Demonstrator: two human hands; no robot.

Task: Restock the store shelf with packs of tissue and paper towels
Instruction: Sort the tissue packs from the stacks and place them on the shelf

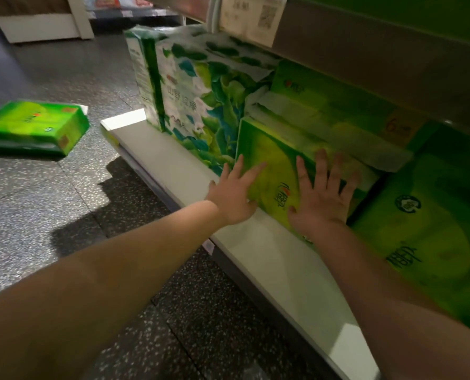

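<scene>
Okay, both hands flat on the front face of a green tissue pack (pixel 277 171) standing on the bottom shelf (pixel 269 259). Left hand (pixel 235 192) has fingers straight and spread, palm on the pack's left part near its left edge; right hand (pixel 323 194) likewise spread, pressing the right part. Neither grip is curled round anything — open palms, pushing contact only.

Pack sits between a tall leaf-print pack (pixel 198 97) on its left and another green pack (pixel 425 223) on its right (that one blurred, close to the lens). More packs lie stacked behind and above it, under the upper shelf edge with its price label (pixel 251 16).

Key relation: the pack lies straight ahead of both palms, its front face tilted back toward the shelf interior, so the push direction is forward into the shelf. Both hands are equally on it — no nearer one.

Judgement: seating step, nearly done for this pack. One more green pack (pixel 34 127) lies on the floor (pixel 64 201) well off to the left, closer to the left hand — likely the next pickup.
</scene>
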